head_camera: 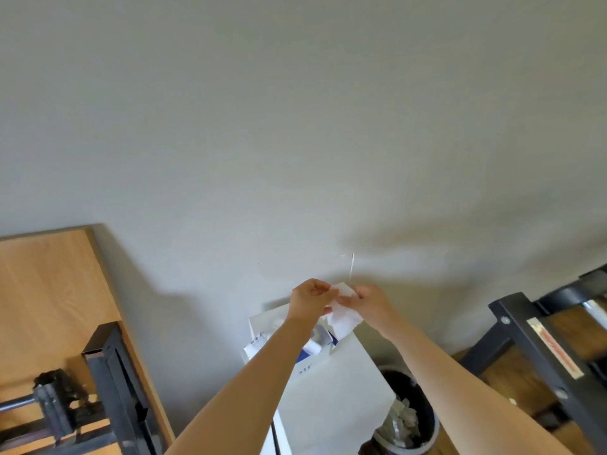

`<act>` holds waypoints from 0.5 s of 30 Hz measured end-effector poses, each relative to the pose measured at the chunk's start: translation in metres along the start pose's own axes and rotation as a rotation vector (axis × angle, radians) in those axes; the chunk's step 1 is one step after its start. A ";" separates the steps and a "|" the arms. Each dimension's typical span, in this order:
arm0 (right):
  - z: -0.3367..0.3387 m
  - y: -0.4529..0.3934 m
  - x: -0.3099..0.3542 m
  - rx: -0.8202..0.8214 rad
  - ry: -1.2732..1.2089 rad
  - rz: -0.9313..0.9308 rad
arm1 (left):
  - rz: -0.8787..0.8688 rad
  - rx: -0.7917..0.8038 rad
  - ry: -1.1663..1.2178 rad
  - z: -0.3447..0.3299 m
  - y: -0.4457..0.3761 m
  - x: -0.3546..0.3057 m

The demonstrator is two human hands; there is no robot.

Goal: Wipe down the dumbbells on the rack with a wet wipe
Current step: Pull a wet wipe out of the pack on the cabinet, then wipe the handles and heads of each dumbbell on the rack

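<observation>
Both hands, left hand [310, 298] and right hand [372, 305], pinch a white wet wipe [343, 308] between them, held up before the wall [295, 126]. Below sits a white table [335, 389] with what looks like a wipe pack [312, 348]. Black bin [407, 418] just beside it; dumbbell rack [542, 349] at right.

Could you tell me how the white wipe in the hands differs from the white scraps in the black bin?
The wipe is held up between the left hand and right hand; the scraps lie crumpled in the bin. The wipe is one sheet, the scraps several pieces. Both look white.
</observation>
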State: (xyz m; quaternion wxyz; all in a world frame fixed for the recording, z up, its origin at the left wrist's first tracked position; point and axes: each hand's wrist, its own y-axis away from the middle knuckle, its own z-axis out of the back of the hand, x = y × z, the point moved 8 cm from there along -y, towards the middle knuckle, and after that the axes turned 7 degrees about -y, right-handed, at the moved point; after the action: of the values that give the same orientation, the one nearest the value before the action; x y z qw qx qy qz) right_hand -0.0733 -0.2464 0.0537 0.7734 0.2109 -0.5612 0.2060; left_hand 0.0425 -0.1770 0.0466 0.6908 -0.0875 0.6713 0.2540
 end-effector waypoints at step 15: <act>0.173 0.090 -0.038 -0.089 1.249 0.144 | -0.451 0.270 -1.387 -0.183 0.043 -0.025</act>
State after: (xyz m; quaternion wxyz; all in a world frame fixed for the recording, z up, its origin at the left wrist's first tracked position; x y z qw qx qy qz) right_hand -0.2692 -0.2714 0.0743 0.9475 -0.0200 -0.0242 0.3181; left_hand -0.1385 -0.2304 0.0653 0.9963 0.0431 0.0718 0.0183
